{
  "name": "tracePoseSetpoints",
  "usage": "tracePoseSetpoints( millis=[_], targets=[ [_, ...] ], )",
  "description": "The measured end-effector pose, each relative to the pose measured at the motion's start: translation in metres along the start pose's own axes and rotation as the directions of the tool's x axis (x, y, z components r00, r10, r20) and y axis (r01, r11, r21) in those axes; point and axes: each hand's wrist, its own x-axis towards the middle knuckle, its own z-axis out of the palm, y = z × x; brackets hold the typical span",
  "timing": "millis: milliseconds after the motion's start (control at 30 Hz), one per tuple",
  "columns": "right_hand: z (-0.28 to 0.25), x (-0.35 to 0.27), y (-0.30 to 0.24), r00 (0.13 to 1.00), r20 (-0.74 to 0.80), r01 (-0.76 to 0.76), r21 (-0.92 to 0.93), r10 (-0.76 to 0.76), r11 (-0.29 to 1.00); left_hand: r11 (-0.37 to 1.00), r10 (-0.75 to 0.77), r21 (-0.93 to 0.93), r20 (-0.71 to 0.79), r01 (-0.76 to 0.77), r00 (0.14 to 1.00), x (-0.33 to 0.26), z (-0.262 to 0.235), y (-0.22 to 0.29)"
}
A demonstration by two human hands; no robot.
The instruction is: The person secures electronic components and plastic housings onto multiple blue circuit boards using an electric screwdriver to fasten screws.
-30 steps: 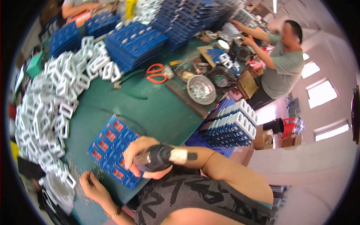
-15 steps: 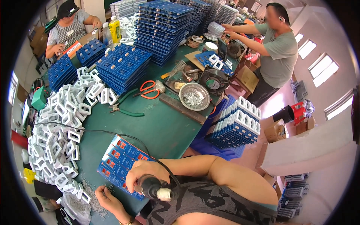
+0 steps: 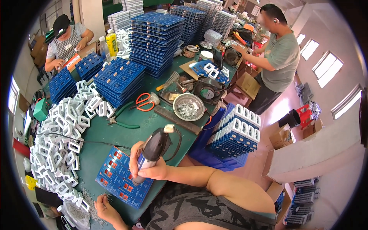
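A blue circuit board panel [image 3: 122, 174] with several red-orange parts lies flat near the table's front edge. My right hand [image 3: 150, 165] is wrapped round a corded electric screwdriver [image 3: 147, 156], its black end tilted up and its lower end over the panel's right part. Whether the tip touches the panel is hidden. Left of the panel, my left hand [image 3: 107, 211] rests by a scatter of small screws [image 3: 91, 203]. Its thumb and fingertips are drawn together, and anything between them is too small to make out.
White plastic frames [image 3: 57, 142] lie heaped along the left. Cutters [image 3: 124, 117], orange-handled scissors [image 3: 143, 102] and a metal bowl [image 3: 188, 107] sit beyond the panel. Blue panels [image 3: 155, 42] stand stacked behind. A blue crate [image 3: 212, 159] is at right. Two people work farther off.
My right hand has moved up with the screwdriver, which now leans differently and uncovers more of the panel. My left hand remains beside the screws. The right-hand person's arms have shifted.
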Motion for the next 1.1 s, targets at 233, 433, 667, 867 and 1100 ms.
tracePoseSetpoints(
  millis=[233, 433, 667, 867, 1100],
  targets=[
    [0.015, -0.004, -0.022, 0.922, -0.356, 0.133, -0.077, -0.152, 0.988, 0.95, -0.136, -0.271, 0.092, 0.156, 0.986, -0.015, -0.003, 0.059],
    [0.003, -0.011, -0.038, 0.956, -0.257, 0.101, -0.174, -0.145, 0.979, 0.961, 0.217, -0.218, 0.227, -0.167, 0.949, -0.02, 0.016, 0.08],
    [0.0, -0.013, -0.019, 0.982, -0.185, 0.02, -0.068, -0.033, 0.997, 0.969, 0.234, -0.127, 0.197, -0.212, 0.952, -0.03, 0.023, 0.08],
    [-0.002, -0.01, -0.011, 0.991, -0.046, 0.115, -0.134, -0.122, 0.984, 0.954, 0.292, 0.019, 0.168, -0.299, 0.942, -0.03, 0.034, 0.091],
    [-0.006, -0.008, -0.016, 0.995, -0.004, 0.1, -0.166, -0.102, 0.981, 0.927, 0.335, 0.112, 0.174, -0.357, 0.926, -0.033, 0.04, 0.097]
  ],
)
